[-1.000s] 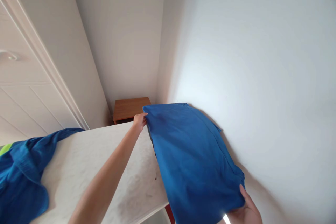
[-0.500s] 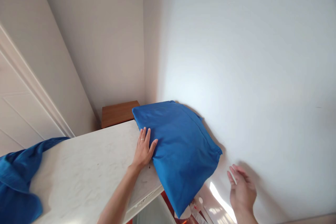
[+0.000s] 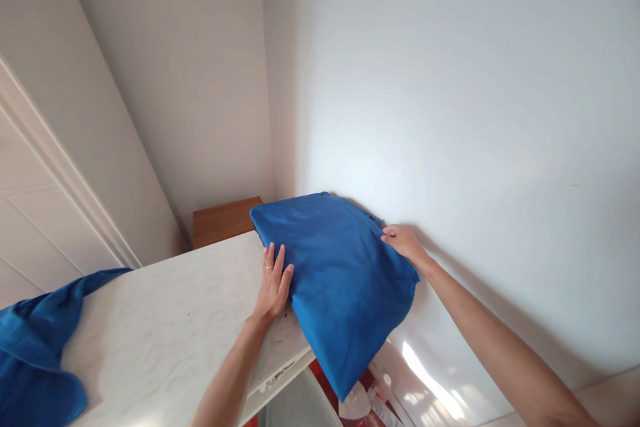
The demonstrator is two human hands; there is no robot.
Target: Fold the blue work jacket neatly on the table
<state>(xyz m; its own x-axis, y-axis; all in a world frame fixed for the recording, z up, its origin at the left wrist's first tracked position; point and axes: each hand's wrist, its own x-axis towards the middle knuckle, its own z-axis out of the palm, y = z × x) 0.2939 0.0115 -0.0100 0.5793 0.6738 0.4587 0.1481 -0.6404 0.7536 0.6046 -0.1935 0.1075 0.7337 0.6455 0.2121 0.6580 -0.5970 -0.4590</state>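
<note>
A folded blue cloth (image 3: 340, 280) with a seamed band along its wall-side edge lies over the corner of a white worktop (image 3: 175, 320). Part of it hangs past the front edge. My left hand (image 3: 274, 285), a ring on one finger, lies flat with spread fingers on the worktop, its fingertips at the cloth's left edge. At the seamed edge beside the wall, my right hand (image 3: 404, 243) pinches the blue cloth between thumb and fingers. Whether this cloth is a garment cannot be told.
A second blue cloth (image 3: 40, 347) lies crumpled at the worktop's left end. Behind stands a brown wooden surface (image 3: 225, 220) in the corner. The white wall (image 3: 450, 113) rises close on the right. Below the worktop are small items (image 3: 365, 400), partly hidden.
My right hand has moved up and left from beside the wall and taken hold of the cloth's seamed edge. My left hand stays in place; the view shifts slightly.
</note>
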